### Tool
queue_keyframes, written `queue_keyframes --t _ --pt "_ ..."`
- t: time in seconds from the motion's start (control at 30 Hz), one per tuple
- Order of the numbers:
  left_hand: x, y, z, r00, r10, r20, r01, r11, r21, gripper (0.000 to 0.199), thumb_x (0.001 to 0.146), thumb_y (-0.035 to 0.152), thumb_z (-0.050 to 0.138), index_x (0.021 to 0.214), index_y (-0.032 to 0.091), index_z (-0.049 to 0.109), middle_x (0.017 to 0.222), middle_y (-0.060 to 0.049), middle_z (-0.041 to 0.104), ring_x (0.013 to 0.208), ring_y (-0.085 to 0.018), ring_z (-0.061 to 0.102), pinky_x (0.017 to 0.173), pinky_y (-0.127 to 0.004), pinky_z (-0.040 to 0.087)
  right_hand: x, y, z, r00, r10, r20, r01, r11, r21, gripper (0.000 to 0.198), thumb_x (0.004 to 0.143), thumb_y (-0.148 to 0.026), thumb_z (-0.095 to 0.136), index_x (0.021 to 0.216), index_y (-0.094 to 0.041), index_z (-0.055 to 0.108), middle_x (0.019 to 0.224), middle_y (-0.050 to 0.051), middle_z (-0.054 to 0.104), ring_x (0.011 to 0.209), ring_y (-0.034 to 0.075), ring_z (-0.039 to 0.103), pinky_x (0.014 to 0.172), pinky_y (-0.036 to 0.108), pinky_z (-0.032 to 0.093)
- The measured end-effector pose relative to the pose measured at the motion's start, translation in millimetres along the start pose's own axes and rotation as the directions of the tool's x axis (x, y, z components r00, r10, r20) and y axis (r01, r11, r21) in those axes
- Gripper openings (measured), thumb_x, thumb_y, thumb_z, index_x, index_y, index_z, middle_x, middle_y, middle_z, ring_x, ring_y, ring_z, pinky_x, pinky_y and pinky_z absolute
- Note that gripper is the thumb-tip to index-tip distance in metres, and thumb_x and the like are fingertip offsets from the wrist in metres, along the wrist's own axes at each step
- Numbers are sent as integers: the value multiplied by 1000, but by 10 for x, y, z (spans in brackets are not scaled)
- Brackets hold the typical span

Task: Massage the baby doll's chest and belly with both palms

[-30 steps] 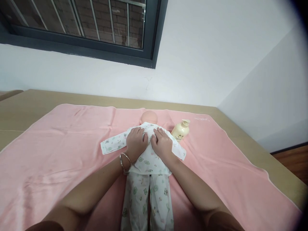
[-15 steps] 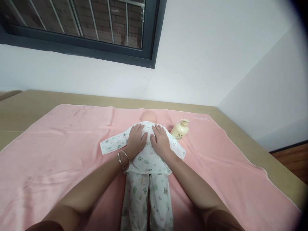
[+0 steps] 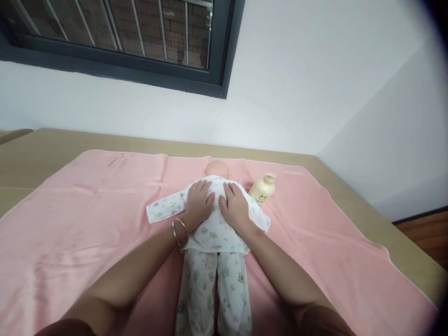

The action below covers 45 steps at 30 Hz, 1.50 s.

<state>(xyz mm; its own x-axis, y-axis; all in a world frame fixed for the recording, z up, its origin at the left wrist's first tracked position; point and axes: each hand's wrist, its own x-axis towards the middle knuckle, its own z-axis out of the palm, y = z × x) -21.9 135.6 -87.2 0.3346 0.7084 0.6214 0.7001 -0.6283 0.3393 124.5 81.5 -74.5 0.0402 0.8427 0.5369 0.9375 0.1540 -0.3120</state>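
A baby doll (image 3: 217, 169) lies stretched out on a pink blanket (image 3: 115, 196), its bald head toward the wall. It wears a white printed top (image 3: 217, 235) and matching printed trousers (image 3: 229, 289). My left hand (image 3: 199, 203) rests flat on the left side of the upper torso, a silver bangle (image 3: 179, 232) around that wrist. On the right side of the torso lies my right hand (image 3: 234, 205), also flat, with its fingers toward the head. A narrow strip of cloth shows between the two hands. No face shows on the doll from here.
A cream pump bottle (image 3: 263, 189) stands tilted-looking on the blanket by the doll's right-hand sleeve. Wooden table surface (image 3: 70, 137) shows around the blanket. Behind it rise a white wall (image 3: 287, 84) and a dark-framed barred window (image 3: 217, 56).
Both hands keep their place on the doll's torso. Only a very slight shift of the camera view shows.
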Motion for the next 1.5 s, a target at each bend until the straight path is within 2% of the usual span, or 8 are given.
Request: queue_keyframes --t 0.13,0.4,0.57,0.73,0.97,1.17,1.3,1.5 --pt "5 2 -9 998 62 -21 -62 998 19 34 90 27 44 118 14 57 118 -14 62 112 -29 54 101 -48 42 29 47 24 996 -82 44 82 997 -4 49 93 -30 42 138 -8 47 141 18 49 134 32 40 111 51 34" --pt "-93 104 -116 983 119 -137 -115 993 42 17 90 24 48 89 19 65 87 -8 65 88 -24 58 78 -39 51 -127 89 125 976 -127 -178 136 990 38 32 90 -24 45 110 -17 69 118 9 68 120 23 57 102 36 46" --pt "-65 104 -108 992 76 -103 -74 997 27 24 91 25 46 105 16 63 104 -11 64 102 -25 57 91 -41 49 -65 50 66 997 -49 -56 48 999 -13 43 91 -29 45 130 -13 57 135 13 57 130 28 48 109 43 39" --pt "28 30 -101 982 178 65 -179 984 13 37 92 22 41 125 12 53 126 -15 58 120 -29 50 105 -50 40 29 63 16 983 -165 83 168 985 -31 52 95 -33 42 141 -9 45 147 18 41 139 33 34 112 52 31" --pt "-70 69 -128 985 152 -84 -153 988 -5 24 90 27 48 104 18 65 108 -11 65 106 -25 57 94 -41 49 -91 61 73 989 -134 -69 132 991 -22 38 91 -31 46 122 -18 63 131 11 60 128 25 50 107 39 41" --pt "-50 47 -86 1000 13 -5 -13 1000 -2 36 88 31 50 120 18 57 122 -13 59 116 -29 52 101 -48 44 -25 15 11 998 -17 68 18 1000 -13 49 93 -36 46 139 -19 48 145 11 47 137 30 38 110 49 35" --pt "-8 -9 -57 996 70 59 -68 997 -34 41 90 29 46 128 15 51 132 -15 53 126 -31 45 108 -52 35 37 47 -1 987 -60 148 56 998 27 53 94 -35 43 145 -18 40 152 13 35 142 33 26 112 55 27" --pt "-36 -7 -112 986 163 -32 -166 982 -87 30 87 27 48 113 17 60 112 -13 60 108 -26 53 95 -46 46 -18 85 53 985 -163 47 161 986 37 48 92 -32 45 135 -13 52 144 16 46 138 29 36 114 50 28"
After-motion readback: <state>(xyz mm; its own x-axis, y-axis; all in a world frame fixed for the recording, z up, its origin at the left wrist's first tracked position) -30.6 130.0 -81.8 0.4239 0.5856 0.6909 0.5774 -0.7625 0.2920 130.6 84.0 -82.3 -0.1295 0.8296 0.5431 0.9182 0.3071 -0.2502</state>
